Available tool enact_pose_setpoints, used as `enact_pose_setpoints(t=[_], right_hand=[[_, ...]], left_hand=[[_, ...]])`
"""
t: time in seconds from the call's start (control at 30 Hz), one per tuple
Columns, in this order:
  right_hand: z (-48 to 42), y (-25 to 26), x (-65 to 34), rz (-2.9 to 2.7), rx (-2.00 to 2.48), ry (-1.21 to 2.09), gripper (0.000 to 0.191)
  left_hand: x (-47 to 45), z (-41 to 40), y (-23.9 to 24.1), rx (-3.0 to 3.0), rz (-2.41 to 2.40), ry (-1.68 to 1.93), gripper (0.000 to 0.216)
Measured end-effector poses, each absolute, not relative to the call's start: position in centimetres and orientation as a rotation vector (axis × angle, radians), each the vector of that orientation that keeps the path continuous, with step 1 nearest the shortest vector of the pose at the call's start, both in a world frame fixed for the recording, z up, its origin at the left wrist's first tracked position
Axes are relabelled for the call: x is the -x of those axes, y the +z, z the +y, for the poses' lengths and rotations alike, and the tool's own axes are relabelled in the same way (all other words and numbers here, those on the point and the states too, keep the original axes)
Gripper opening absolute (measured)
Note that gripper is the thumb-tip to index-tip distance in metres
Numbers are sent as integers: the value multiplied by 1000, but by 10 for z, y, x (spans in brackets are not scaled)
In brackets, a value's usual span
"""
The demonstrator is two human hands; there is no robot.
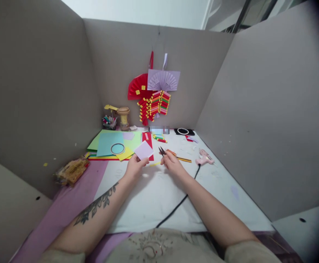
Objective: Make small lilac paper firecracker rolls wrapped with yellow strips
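While the left hand (136,167) pinches a lilac paper square (143,149) between thumb and fingers, the right hand (173,165) is curled around the handles of dark-bladed scissors (162,151), their tips slightly parted just beside the paper and apart from it. The square shows no clear cut, so the trimming looks barely begun, if at all. Straight beyond the hands, against the grey partition, hang a pleated red fan (135,87) and a pleated lilac fan (163,81) on a flat card, with yellow-ended paper rolls (155,104) strung below; these appear largely made, though whether anything is missing from them cannot be told. A few loose small rolls (159,137) lie on the white-covered table (137,208) beyond the right hand. To the left of the left hand, smooth flat sheets overlap, a blue sheet (104,140) among them bearing a thin round ring (111,149), with a yellow piece (126,154) close to the fingers. To the right of the right hand rests a pale pink, hard-looking glue gun (204,157), trailing a black cable (173,212).
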State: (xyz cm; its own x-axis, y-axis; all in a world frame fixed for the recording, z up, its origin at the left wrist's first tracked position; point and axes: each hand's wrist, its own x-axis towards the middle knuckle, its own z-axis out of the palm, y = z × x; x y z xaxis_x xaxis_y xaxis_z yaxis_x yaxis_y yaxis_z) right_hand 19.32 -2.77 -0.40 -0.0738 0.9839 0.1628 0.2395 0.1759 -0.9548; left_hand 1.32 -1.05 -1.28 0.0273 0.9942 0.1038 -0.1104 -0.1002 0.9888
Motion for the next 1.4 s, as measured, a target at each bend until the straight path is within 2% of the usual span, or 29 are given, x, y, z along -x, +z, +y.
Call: enact_pose_setpoints(t=[0.13, 0.4, 0.87, 1.4], right_hand=[[-30, -6, -193, -1401, 1252, 1101, 43], [-30, -12, -186, -1180, 1198, 1277, 36], [-27, -18, -183, -1211, 1122, 1249, 34], [-28, -12, -182, -1130, 1100, 1259, 32]], left_hand=[[-15, -10, -14, -1190, 1077, 1337, 33], [-17, -14, -10, -1210, 1049, 1317, 31], [-19, -16, -12, -1347, 1039, 1267, 26], [-21, -17, -12, -1253, 994, 1250, 35]])
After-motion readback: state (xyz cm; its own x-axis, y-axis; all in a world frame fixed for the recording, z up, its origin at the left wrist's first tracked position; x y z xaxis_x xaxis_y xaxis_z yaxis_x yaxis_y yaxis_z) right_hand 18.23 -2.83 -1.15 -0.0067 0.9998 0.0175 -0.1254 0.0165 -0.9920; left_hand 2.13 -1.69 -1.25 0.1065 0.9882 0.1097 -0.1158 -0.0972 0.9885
